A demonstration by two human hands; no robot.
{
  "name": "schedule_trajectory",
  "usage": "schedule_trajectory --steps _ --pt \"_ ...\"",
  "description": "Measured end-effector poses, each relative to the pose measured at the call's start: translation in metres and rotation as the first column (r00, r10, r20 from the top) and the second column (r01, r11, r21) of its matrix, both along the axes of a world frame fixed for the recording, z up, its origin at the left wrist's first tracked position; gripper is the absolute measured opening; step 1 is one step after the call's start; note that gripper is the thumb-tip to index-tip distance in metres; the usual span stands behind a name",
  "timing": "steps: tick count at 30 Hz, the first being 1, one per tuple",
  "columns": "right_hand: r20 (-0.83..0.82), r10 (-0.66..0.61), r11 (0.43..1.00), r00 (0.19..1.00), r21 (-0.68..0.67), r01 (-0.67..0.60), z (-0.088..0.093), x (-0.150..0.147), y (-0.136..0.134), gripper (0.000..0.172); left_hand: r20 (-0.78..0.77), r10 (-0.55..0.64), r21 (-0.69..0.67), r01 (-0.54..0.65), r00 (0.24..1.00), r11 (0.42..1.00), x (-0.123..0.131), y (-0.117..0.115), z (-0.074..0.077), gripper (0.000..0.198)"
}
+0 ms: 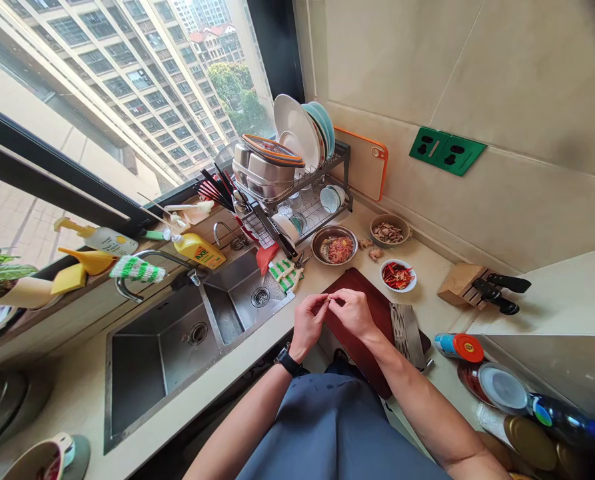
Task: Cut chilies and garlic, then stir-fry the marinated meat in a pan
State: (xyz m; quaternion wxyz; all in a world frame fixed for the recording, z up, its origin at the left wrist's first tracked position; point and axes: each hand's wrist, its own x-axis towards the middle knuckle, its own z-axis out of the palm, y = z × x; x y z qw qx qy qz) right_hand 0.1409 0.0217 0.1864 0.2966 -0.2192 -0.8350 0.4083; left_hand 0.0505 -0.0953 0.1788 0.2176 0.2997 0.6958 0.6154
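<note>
My left hand [308, 324] and my right hand [353, 312] meet fingertip to fingertip over the near end of a dark red cutting board [377, 303]. Both pinch a tiny pale item between them, too small to name. A black watch is on my left wrist. A cleaver [405, 328] lies flat on the board's right side, by my right forearm. Beyond the board stand a metal bowl of shredded red and pale food [335, 245], a white bowl of red chilies [398, 275] and a brown bowl of pale pieces [390, 230].
A double steel sink [177, 333] lies to the left, with a faucet and soap bottles on the sill. A dish rack [297, 180] with plates and pots stands at the back. A knife block [464, 283] and several bottles [502, 387] sit at the right.
</note>
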Motion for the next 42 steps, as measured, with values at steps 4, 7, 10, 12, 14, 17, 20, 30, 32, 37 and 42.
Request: schedule_trajectory --steps 4,7,10,12,14,17,20,30,32,37,42 --pt "0.003 -0.002 0.998 1.0 -0.067 0.002 0.003 0.002 0.0 0.015 0.124 -0.009 0.045 0.004 0.992 0.999 0.001 -0.002 0.003 0.023" --pt "0.001 0.063 0.995 0.998 -0.073 -0.062 0.007 0.004 0.002 0.015 0.078 -0.029 0.024 0.027 0.997 0.999 0.0 -0.003 0.005 0.023" --pt "0.013 0.037 0.997 0.999 -0.066 -0.036 0.009 0.004 0.001 0.016 0.021 -0.046 0.004 0.046 0.999 0.999 0.001 -0.002 0.008 0.023" --pt "0.018 -0.007 0.998 1.0 -0.069 0.008 0.008 0.002 -0.001 0.014 0.031 -0.04 0.016 0.04 0.999 0.999 0.003 -0.001 0.009 0.022" --pt "0.026 -0.045 0.997 0.999 -0.062 0.047 0.007 0.001 -0.005 0.012 0.043 -0.023 0.032 0.021 0.999 0.999 0.005 -0.001 0.008 0.022" --pt "0.04 -0.101 0.992 0.994 -0.067 0.103 0.006 0.0 -0.01 0.01 -0.005 -0.024 0.022 0.024 1.0 0.999 0.006 -0.003 0.006 0.022" --pt "0.048 -0.133 0.968 0.99 -0.209 0.14 0.005 -0.001 -0.014 0.009 -0.049 -0.009 0.001 0.009 0.999 1.0 0.006 -0.004 0.003 0.02" --pt "-0.028 -0.195 0.93 0.98 -0.322 0.175 -0.016 -0.001 -0.022 0.014 0.479 0.086 0.125 -0.165 0.873 0.978 0.008 0.009 -0.014 0.039" --pt "-0.041 -0.186 0.939 0.982 -0.302 0.165 -0.019 0.001 -0.022 0.013 0.63 0.07 0.16 -0.217 0.774 0.963 0.008 0.011 -0.018 0.043" --pt "-0.042 -0.18 0.965 0.983 -0.203 0.168 -0.02 0.011 -0.025 0.012 0.787 0.022 0.161 -0.24 0.616 0.957 0.014 0.017 -0.026 0.042" --pt "-0.075 -0.094 0.984 0.993 -0.158 0.081 -0.022 0.024 -0.029 0.012 0.793 0.011 0.18 -0.251 0.609 0.951 0.022 0.023 -0.033 0.041"
